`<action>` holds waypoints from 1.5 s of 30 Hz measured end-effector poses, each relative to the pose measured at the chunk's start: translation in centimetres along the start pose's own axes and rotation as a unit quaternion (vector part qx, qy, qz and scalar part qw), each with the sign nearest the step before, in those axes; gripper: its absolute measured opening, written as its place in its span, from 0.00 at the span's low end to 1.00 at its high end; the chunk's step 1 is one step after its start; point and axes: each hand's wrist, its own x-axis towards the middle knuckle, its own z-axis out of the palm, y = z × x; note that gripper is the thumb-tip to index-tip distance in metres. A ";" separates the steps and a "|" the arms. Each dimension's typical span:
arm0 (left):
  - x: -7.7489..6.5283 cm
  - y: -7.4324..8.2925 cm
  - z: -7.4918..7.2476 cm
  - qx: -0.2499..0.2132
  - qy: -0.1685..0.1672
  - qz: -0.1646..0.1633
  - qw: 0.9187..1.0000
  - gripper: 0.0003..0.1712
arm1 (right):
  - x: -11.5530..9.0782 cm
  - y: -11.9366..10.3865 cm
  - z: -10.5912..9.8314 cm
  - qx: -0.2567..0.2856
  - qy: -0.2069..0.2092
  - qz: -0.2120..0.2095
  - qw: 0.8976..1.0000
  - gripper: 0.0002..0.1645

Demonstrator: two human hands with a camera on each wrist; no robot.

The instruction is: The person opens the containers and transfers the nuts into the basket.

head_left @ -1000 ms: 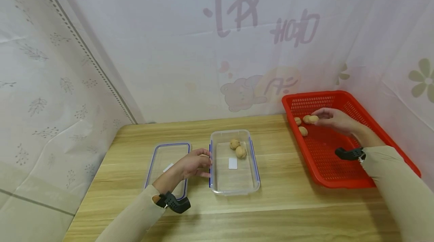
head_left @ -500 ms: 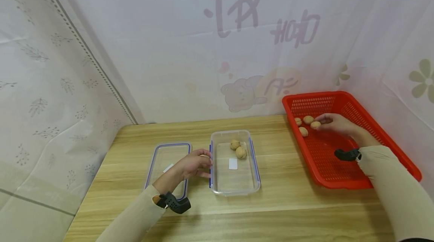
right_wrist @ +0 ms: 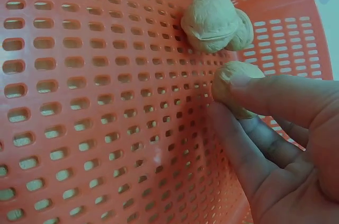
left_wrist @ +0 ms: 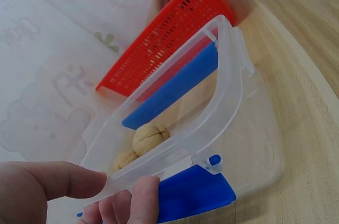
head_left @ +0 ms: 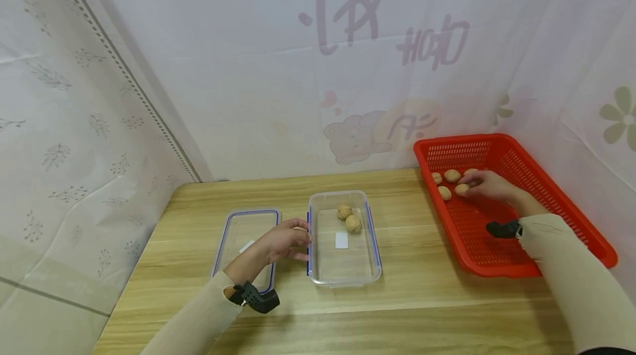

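My right hand [head_left: 489,186] is inside the red basket [head_left: 462,250], with thumb and fingers around a walnut [right_wrist: 225,83] low against the basket's holed surface. Several other walnuts [head_left: 452,175] lie close by at the basket's left end; two of them [right_wrist: 209,23] show beside the fingers in the right wrist view. My left hand [head_left: 285,242] grips the left wall of a clear plastic food container [head_left: 343,277], thumb at the rim and fingers outside by the blue latch [left_wrist: 196,195]. Two walnuts [head_left: 353,223] sit together at the container's far end.
A clear lid with a blue seal [head_left: 248,213] lies left of the container, partly under my left forearm. All stand on a wooden table [head_left: 348,322]. A printed curtain [head_left: 278,95] hangs behind the table and along both sides.
My right hand has moved slightly toward me within the basket, and the walnut at its fingers has shifted the same way, apart from the others. Another walnut now shows behind the fingers. My left hand stays put.
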 end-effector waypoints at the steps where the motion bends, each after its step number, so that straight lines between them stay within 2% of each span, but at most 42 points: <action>1: 0.0 0.0 0.0 0.000 0.000 0.000 1.000 0.21 | 0.1 0.0 0.1 0.000 -0.001 -0.001 1.000 0.29; 20: 0.0 0.0 0.0 -0.003 -0.001 0.004 1.000 0.20 | 0.5 -0.5 0.6 -0.032 0.004 -0.017 0.999 0.24; 36: -0.1 0.0 0.0 -0.001 -0.003 0.005 1.000 0.21 | 0.6 -0.1 0.6 -0.049 0.017 -0.028 0.998 0.26; 45: -0.1 0.0 0.0 -0.001 -0.002 0.003 1.000 0.22 | 0.2 -0.6 0.5 -0.052 0.016 -0.041 0.998 0.25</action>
